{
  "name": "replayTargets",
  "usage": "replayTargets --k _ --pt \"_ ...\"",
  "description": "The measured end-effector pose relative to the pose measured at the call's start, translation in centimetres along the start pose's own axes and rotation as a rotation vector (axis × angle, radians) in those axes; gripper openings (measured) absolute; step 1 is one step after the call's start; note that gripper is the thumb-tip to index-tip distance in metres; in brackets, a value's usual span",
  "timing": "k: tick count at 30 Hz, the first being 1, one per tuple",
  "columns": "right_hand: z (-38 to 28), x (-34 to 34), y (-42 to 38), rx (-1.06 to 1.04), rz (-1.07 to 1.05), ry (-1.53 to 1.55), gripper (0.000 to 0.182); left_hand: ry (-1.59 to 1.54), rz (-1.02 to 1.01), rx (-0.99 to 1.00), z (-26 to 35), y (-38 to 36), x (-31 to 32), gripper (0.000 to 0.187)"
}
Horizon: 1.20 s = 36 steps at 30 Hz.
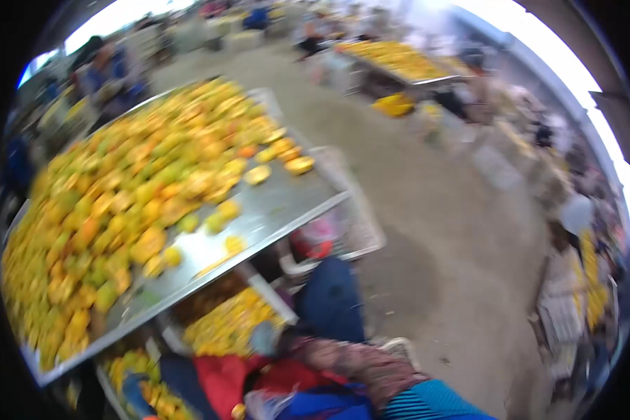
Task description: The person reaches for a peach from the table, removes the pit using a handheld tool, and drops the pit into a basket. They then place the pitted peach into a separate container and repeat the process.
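My right hand (262, 339), in what looks like a grey-blue glove, reaches from a patterned sleeve over a crate (271, 295) of yellow fruit pieces (224, 322). Its fingers are blurred. At the lower left my left hand (138, 393), also blue-gloved, is above or touching yellow-green fruit (122, 364) in a second crate; blur hides its grip. Above both crates stands a metal-topped table (287, 199) heaped with yellow, orange and green fruit (147, 168), several pieces cut in half.
A pale plastic crate (371, 238) with pink and red items sits by the table's right corner. My dark-trousered knee (332, 301) is beside it. Concrete floor (462, 245) lies to the right. Another fruit table (399, 59), people and stacked crates (560, 297) are further off.
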State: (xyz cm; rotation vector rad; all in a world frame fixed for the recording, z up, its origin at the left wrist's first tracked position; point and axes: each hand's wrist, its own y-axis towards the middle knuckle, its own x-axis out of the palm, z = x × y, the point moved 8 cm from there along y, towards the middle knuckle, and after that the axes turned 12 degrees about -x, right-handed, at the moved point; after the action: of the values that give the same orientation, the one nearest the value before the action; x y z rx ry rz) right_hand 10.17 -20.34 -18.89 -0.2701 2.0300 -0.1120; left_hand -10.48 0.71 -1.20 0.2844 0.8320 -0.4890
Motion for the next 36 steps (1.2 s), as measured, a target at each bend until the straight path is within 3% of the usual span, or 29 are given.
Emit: replayTargets --k 1,2,3,4,6,7,8,9,10,11,12,13,14,16,17,20,22,24,26,28,29,30,32,34,35,36 --pt "0.4 0.2 -0.8 -0.007 0.113 -0.16 0.022 0.596 -0.068 -0.36 -8.6 1.4 -0.9 0.044" --pt "1.3 0.5 0.5 -0.081 0.14 0.155 0.025 0.75 -0.038 -0.217 -12.0 0.4 -1.9 0.045" --pt "1.9 -1.0 0.5 0.079 0.179 0.262 0.027 0.592 0.184 0.073 -10.6 0.0 -2.9 0.042" --pt "2.2 -2.6 -0.3 0.269 0.216 0.364 0.03 0.115 0.174 -0.148 -10.2 1.7 -2.6 0.034" --pt "1.3 -3.9 0.2 0.241 0.149 0.369 0.035 -0.109 0.113 0.084 2.0 5.4 0.2 0.024" --pt "1.5 -3.3 0.6 0.195 0.208 0.356 0.035 -0.255 -0.036 0.002 3.9 7.8 4.0 0.024" --pt "1.0 -2.9 0.7 0.173 0.193 0.35 0.035 -0.177 0.034 0.234 8.9 8.9 7.0 0.026" --pt "0.9 -2.9 0.3 0.196 0.204 0.324 0.035 -0.169 -0.112 0.356 14.0 10.1 10.3 0.028" --pt "0.9 -2.7 0.0 0.221 0.216 0.3 0.035 -0.321 -0.291 0.359 17.5 11.2 14.2 0.03" --pt "0.7 -2.7 -0.4 0.17 0.318 0.311 0.035 -0.181 -0.343 0.48 21.4 11.2 16.9 0.029" --pt "0.3 -2.3 -0.9 0.135 0.294 0.305 0.035 -0.098 -0.519 0.428 22.5 12.0 21.5 0.03" --pt "0.0 -3.5 -1.5 0.102 0.424 0.324 0.032 0.27 -0.598 0.526 22.9 11.8 25.2 0.032" --pt "-0.4 -4.4 -1.6 0.049 0.548 0.357 0.03 0.02 -0.542 0.543 20.8 12.2 27.4 0.037" --pt "-0.1 -3.9 -1.6 0.056 0.561 0.399 0.03 0.173 -0.51 0.526 20.2 12.0 25.1 0.037" --pt "0.2 -3.2 -1.6 0.232 0.339 0.325 0.032 0.161 -0.51 0.473 18.7 12.6 23.2 0.038" --pt "-0.4 -1.9 -1.0 0.215 0.158 0.356 0.042 0.268 -0.468 0.404 12.7 15.0 19.2 0.041" --pt "-1.0 -1.8 -0.9 0.221 0.099 0.417 0.046 0.51 -0.428 0.291 6.7 17.3 14.7 0.041" --pt "-1.0 -2.0 -1.0 0.277 0.055 0.397 0.048 0.636 -0.374 0.031 2.0 18.3 8.2 0.047" --pt "-1.8 -3.3 -0.6 0.152 0.062 0.38 0.051 0.635 -0.334 -0.12 -3.0 19.9 4.7 0.05" --pt "-0.8 -2.6 -0.3 0.203 0.175 0.398 0.034 0.717 -0.322 -0.06 -2.9 22.0 1.9 0.058" --pt "-1.6 -3.7 0.1 0.18 0.126 0.335 0.031 0.536 -0.22 -0.066 -1.3 24.0 -0.4 0.059" --pt "-2.1 -5.8 0.0 0.149 0.302 0.711 0.04 0.389 -0.029 -0.106 0.7 26.8 -2.5 0.055" --pt "-1.7 -7.3 0.9 0.063 0.343 0.775 0.049 0.356 0.507 0.404 7.8 31.4 -6.9 0.049" --pt "-1.8 -12.2 2.1 0.018 0.253 0.807 0.054 0.358 0.562 0.331 8.8 38.4 -7.9 0.054" --pt "-0.9 -16.0 1.9 -0.004 0.195 0.871 0.058 0.377 0.517 0.115 7.9 42.6 -8.1 0.057" --pt "2.7 -18.6 3.5 -0.147 0.404 0.692 0.039 0.397 0.452 -0.102 6.8 45.9 -7.4 0.059"
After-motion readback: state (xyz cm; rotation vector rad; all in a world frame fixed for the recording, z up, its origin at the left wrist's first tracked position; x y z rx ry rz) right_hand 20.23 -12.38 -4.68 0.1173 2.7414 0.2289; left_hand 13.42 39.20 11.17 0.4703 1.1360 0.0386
